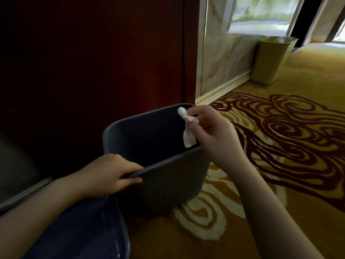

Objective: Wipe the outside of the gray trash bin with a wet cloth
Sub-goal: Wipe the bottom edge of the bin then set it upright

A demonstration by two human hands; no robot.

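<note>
At frame centre the gray trash bin point(168, 184) stands on carpet; the left hand point(113, 174) clamps its near rim, the right hand point(214, 133) pinches a bunched white cloth point(187, 128) above the opening. Wiping seems about to start; next, press cloth to the outer wall

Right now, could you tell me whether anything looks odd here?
The white cloth in the right hand is a small twisted scrap held over the gray bin's opening, not against its outside.
</note>
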